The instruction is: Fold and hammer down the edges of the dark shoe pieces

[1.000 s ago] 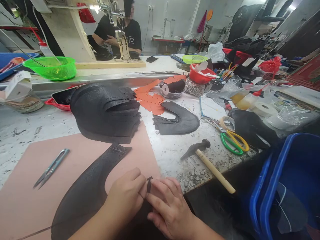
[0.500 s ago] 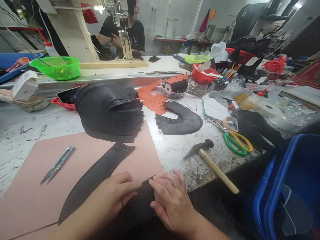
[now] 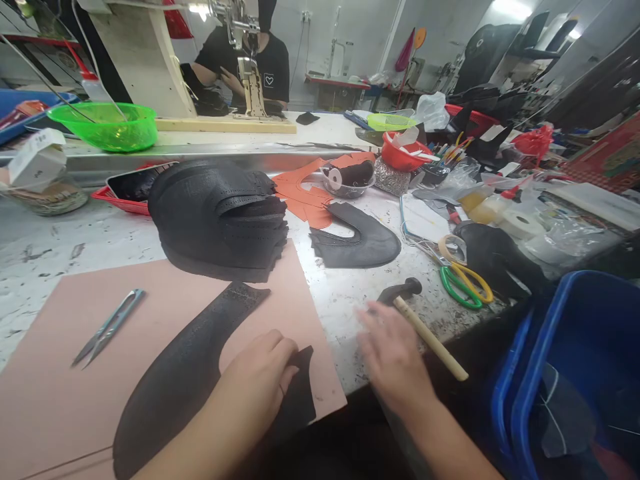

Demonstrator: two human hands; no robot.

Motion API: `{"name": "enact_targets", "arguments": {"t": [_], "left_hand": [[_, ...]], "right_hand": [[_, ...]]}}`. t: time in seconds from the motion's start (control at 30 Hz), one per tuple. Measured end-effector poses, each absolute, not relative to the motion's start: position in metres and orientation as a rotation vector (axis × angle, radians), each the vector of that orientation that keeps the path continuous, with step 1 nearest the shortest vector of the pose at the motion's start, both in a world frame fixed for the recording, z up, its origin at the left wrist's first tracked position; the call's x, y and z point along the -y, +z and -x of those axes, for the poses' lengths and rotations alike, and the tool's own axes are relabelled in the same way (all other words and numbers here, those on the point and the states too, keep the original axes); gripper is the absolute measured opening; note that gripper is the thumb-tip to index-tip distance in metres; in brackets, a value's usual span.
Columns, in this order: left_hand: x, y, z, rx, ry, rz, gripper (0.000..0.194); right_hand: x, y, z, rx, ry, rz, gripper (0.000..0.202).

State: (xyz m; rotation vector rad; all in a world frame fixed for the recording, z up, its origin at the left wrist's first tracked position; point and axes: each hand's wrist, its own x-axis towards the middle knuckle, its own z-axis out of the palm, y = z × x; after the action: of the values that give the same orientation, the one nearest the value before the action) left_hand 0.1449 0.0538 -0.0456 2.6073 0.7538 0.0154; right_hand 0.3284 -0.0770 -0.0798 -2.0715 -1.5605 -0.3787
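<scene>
The curved black leather piece [image 3: 175,373] lies flat on the pink board [image 3: 45,373], at the near edge of the bench [image 3: 340,313]. Its narrow far end points away from the person; its near middle is hidden under the left forearm.

Left hand [image 3: 265,373]: positioned on the right-hand arm of the leather piece, fingers bent, back of the hand upward. Whether the fingers pinch the leather or only press on it cannot be told.

Right hand [image 3: 393,353]: open, fingers extended and apart, holding nothing visible. It is blurred and overlaps the lower part of the hammer [image 3: 433,341] head; contact cannot be determined. The hammer handle slants toward the bench edge.

Adjacent items: metal snips [image 3: 107,330] on the board, left of the leather; a stack of black leather pieces [image 3: 215,220] overlapping the far edge of the board; a U-shaped leather piece [image 3: 370,243] to the right of the stack; scissors [image 3: 447,287] with green and yellow handles beyond the hammer.
</scene>
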Motion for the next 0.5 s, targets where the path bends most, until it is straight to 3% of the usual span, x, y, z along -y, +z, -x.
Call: {"name": "enact_targets", "arguments": {"t": [0.1, 0.23, 0.4, 0.5], "left_hand": [[-0.053, -0.05, -0.147, -0.725, 0.147, -2.514, 0.02], [-0.054, -0.058, -0.143, -0.582, 0.313, -2.539, 0.026], [-0.05, -0.064, -0.14, -0.405, 0.446, -2.83, 0.033], [-0.046, -0.059, -0.141, -0.246, 0.399, -3.037, 0.038]], "right_hand": [[0.09, -0.093, -0.376, 1.322, -0.508, 2.407, 0.04], [0.096, -0.097, -0.404, 1.318, -0.372, 2.489, 0.043], [0.083, -0.056, -0.382, 1.158, -0.062, 2.55, 0.033], [0.072, -0.025, -0.357, 1.417, 0.18, 2.415, 0.019]]}}
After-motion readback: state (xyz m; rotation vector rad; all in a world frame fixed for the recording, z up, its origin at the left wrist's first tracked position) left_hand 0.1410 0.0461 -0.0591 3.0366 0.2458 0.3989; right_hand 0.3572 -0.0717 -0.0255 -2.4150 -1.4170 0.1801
